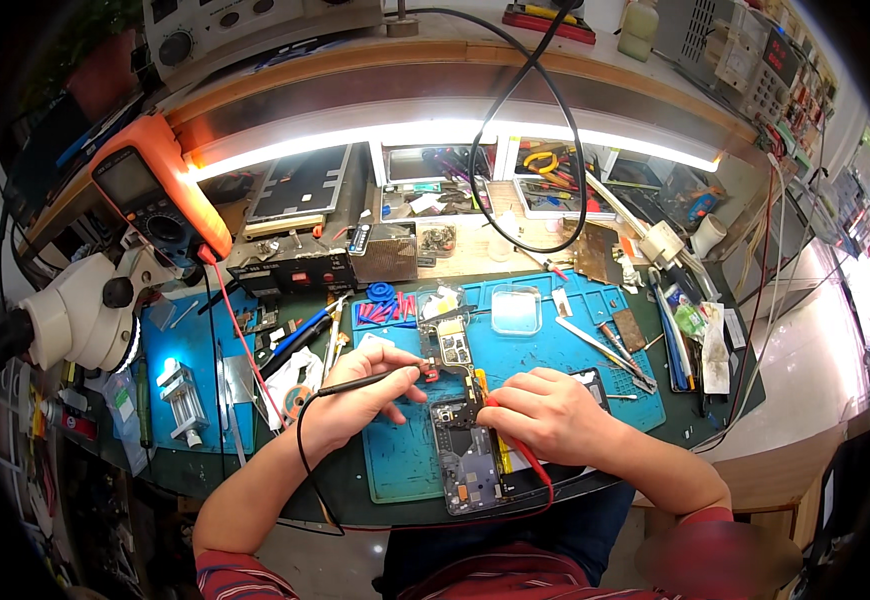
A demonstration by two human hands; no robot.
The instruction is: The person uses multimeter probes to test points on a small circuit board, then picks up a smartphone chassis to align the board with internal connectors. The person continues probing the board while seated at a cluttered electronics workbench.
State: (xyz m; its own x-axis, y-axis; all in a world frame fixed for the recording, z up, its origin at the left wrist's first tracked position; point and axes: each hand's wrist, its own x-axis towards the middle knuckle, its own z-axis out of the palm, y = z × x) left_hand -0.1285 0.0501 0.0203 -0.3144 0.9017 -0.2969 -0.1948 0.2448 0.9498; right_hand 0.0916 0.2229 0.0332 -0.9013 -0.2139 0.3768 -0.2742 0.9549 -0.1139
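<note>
My left hand (360, 392) is closed around a black multimeter probe (355, 383), its fingertips at the upper part of a phone circuit board (452, 345). A small reddish piece (431, 374) shows by those fingertips; whether they touch it I cannot tell. My right hand (555, 412) grips a red multimeter probe (527, 456) beside a dark flex strip (473, 398); its tip is hidden by the fingers. Below the board lies an opened phone body (467, 470) with dark inner parts. All this rests on a blue work mat (395, 465).
An orange multimeter (160, 190) leans at the left, its leads crossing the bench. A microscope (75, 310) stands at far left near a small lit clamp (185, 405). On the mat are a clear box (516, 310), tweezers (595, 345) and blue parts (381, 292). A black cable loop (580, 150) hangs overhead.
</note>
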